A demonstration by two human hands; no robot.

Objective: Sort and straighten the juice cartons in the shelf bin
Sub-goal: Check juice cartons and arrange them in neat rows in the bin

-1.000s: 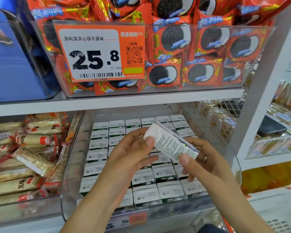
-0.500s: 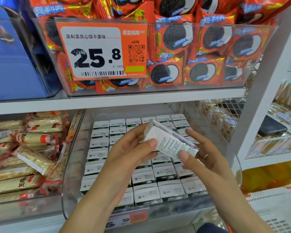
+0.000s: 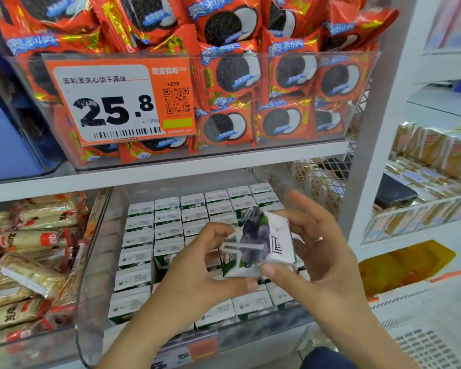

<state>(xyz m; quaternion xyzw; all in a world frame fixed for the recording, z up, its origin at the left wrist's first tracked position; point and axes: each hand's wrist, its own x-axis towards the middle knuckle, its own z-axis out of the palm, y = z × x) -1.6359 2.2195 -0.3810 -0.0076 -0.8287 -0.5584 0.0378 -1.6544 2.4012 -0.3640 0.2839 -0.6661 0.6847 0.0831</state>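
Since a moment ago the juice carton (image 3: 258, 246) has turned in my hands: the printed text panel faced me then, and now the pictured side with its dark fruit and the straw shows, blurred. It sits at lower centre of the frame, above the shelf bin (image 3: 91, 302), touching none of the cartons below. My left hand (image 3: 194, 278) holds it from the left, with the thumb under its lower edge and curled fingers on its left side, so that grip is clamped on the carton. My right hand (image 3: 322, 262) grips it from the right, thumb at its lower right corner, fingers spread behind it, a ring (image 3: 318, 238) on one of them.

Beneath, the clear bin holds rows of cartons (image 3: 168, 230) standing upright, white tops facing up, packed side by side from front to back; my hands and the held carton hide the middle rows. At left of the frame a neighbouring bin holds wrapped snack bars (image 3: 30, 262) lying in a loose pile. On the shelf above, another clear bin is full of red cookie packs (image 3: 290, 75), with an orange price tag (image 3: 120, 102) reading 25.8 on its front.
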